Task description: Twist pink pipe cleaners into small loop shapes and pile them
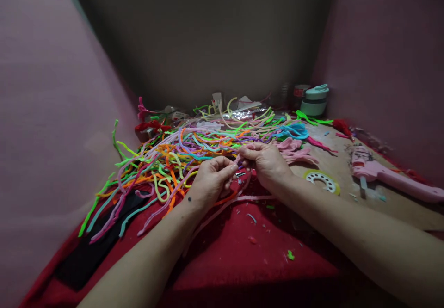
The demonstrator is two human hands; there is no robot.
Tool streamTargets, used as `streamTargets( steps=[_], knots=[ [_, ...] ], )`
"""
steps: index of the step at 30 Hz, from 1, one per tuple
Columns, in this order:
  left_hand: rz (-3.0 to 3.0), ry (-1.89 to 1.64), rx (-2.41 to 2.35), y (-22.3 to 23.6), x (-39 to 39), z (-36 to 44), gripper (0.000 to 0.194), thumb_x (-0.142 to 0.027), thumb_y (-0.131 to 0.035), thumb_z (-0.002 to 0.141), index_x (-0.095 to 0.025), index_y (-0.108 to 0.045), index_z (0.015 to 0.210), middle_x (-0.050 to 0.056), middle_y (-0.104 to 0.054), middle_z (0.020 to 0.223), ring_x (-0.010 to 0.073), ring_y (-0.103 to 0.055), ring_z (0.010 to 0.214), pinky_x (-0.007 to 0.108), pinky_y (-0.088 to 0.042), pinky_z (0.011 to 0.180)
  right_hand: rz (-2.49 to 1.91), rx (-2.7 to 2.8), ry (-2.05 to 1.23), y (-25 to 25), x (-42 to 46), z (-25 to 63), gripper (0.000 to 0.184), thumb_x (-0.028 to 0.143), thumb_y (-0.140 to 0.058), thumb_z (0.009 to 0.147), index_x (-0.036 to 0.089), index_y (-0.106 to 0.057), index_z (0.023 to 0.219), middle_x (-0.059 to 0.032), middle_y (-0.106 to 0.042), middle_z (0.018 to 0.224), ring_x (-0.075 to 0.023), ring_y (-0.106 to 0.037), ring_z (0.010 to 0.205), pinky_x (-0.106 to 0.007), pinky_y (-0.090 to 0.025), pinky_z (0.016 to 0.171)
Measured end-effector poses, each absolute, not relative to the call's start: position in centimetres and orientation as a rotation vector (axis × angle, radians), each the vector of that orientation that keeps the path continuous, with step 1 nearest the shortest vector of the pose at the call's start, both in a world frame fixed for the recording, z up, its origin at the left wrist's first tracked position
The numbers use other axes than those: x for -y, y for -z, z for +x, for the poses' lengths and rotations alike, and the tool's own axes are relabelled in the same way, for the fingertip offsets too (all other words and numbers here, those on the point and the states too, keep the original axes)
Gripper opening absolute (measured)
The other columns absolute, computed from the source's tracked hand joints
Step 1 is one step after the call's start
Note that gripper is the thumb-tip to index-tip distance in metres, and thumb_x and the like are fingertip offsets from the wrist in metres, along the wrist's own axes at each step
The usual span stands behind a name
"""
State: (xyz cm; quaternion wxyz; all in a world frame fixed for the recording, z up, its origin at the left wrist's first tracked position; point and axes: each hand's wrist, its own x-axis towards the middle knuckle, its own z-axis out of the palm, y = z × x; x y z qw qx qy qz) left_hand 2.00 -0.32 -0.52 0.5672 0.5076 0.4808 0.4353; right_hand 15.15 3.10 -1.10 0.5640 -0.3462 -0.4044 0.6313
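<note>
Close together over the front of the heap are my left hand [215,175] and my right hand [263,161], both with fingers pinched. Between them runs a pale pink pipe cleaner [237,158], gripped at either side; its exact shape is partly hidden by the fingers. Long pale pink strands [222,209] trail below the hands onto the red cloth. Just beyond my right hand lie looped pink pipe cleaners [293,150]. A big tangle of coloured pipe cleaners [194,146] spreads behind and left of my left hand.
A pink glue gun [385,170] rests on a brown board [342,160] at the right, near a yellow-rimmed tape roll [321,181]. A mint-lidded container [315,100] stands at the back. Black cloth [93,252] lies front left on the red tablecloth [249,257], which carries small scraps.
</note>
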Motion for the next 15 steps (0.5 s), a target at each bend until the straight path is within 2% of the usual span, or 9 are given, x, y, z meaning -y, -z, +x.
streamTargets(
  steps=[8,15],
  knots=[
    [1.118,-1.024,-1.069,0.29,0.70,2.44,0.022,-0.028,-0.067,0.068,-0.016,-0.048,0.067,-0.007,-0.047,0.047,0.0011,-0.028,0.030,0.014,-0.019,0.031,-0.812,0.900,-1.495,0.82,-2.97,15.15,0.027,0.028,-0.078,0.049,0.013,-0.056,0.052,0.0020,-0.056,0.044,-0.0071,-0.047,0.038,-0.019,-0.032,0.037],
    [1.133,-1.003,-1.079,0.42,0.28,1.92,0.022,-0.028,-0.066,0.069,-0.015,-0.049,0.064,-0.006,-0.044,0.046,0.0015,-0.028,0.032,0.014,-0.019,0.031,-0.748,0.954,-1.532,1.36,-3.14,14.93,0.026,0.031,-0.075,0.056,0.012,-0.057,0.059,0.0014,-0.058,0.053,-0.0066,-0.050,0.044,-0.019,-0.037,0.043]
  ],
)
